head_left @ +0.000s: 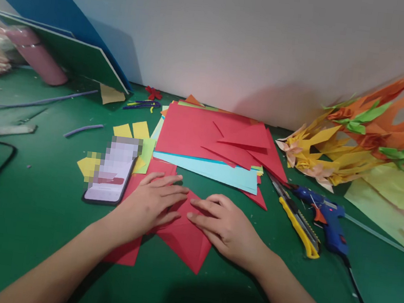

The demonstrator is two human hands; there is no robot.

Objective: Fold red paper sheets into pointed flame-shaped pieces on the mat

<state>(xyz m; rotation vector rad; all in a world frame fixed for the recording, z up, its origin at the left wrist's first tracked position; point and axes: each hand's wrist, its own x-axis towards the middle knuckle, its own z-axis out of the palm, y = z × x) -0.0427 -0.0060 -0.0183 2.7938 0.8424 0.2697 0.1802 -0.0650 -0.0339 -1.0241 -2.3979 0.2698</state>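
A creased piece of red paper (190, 248) lies on the green table in front of me, one corner toward me. My left hand (155, 200) rests on its left side, palm down with the fingers stretched out. On the right side my right hand (228, 223) presses down, fingers extended and the tips near those of the left. Part of the paper is hidden beneath both hands. Under my left hand and wrist lies another strip of red paper (126, 255). A phone (109, 184) with a lit screen sits just left of my left hand.
Behind my hands is a stack of coloured paper (197, 131), red on top. To the right lie a yellow utility knife (298, 227) and a blue glue gun (326, 216) with its cord. Folded paper flowers (367, 127) stand back right; a pink bottle (40, 58) leans back left.
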